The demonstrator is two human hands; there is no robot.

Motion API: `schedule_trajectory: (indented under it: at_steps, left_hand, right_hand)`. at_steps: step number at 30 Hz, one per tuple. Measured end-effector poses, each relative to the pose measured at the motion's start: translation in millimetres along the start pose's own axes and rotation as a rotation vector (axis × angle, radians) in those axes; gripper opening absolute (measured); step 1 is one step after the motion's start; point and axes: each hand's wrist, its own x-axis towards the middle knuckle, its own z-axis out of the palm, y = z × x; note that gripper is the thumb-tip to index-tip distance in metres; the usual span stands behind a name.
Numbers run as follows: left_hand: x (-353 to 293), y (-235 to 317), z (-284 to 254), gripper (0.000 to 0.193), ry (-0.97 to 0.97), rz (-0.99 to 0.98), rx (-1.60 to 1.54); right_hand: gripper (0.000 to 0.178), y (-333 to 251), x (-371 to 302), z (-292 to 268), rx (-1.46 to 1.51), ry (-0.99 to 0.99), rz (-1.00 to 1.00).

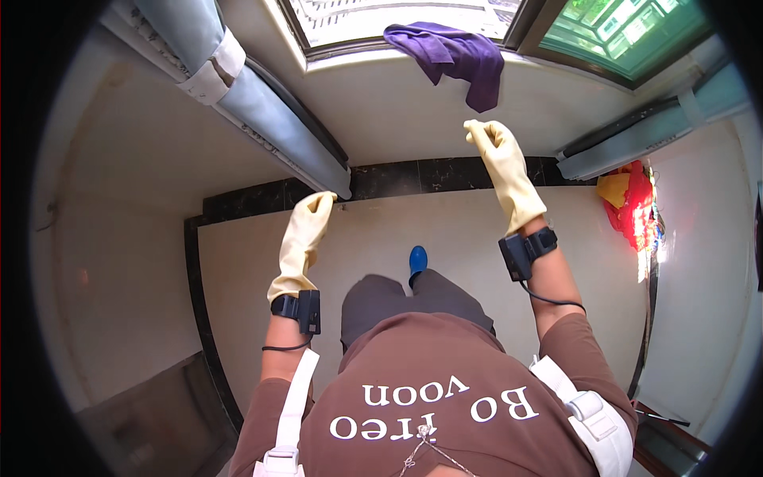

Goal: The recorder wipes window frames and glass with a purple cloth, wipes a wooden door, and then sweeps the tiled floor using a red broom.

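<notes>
Both of my hands wear cream rubber gloves. My left hand (pixel 308 226) is held out over the floor at the left, near the bottom end of the blue-grey curtain, fingers curled together with nothing visible in them. Further forward and to the right, my right hand (pixel 502 163) is raised, its fingers bent in and closed, also with nothing showing. Beyond it a purple cloth (pixel 449 57) lies over the window sill and hangs down the wall. A narrow gap separates the right fingertips from the cloth's lower corner.
A tied blue-grey curtain (pixel 262 111) hangs at the left of the window, another curtain (pixel 636 143) at the right. The green-tinted window pane (pixel 620 32) stands at the upper right. A red and yellow bundle (pixel 632 203) sits by the right wall. Dark skirting (pixel 389 178) edges the floor.
</notes>
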Motion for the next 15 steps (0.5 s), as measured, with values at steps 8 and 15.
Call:
schedule_trajectory:
  at_steps: [8, 15]
  left_hand:
    - [16, 34, -6, 0.033, 0.056, 0.167, -0.102]
    - [55, 53, 20, 0.044, 0.231, 0.563, 0.165]
  right_hand:
    - [0.046, -12, 46, 24, -0.072, -0.088, -0.28]
    - [0.059, 3, 78, 20, -0.31, 0.006, -0.457]
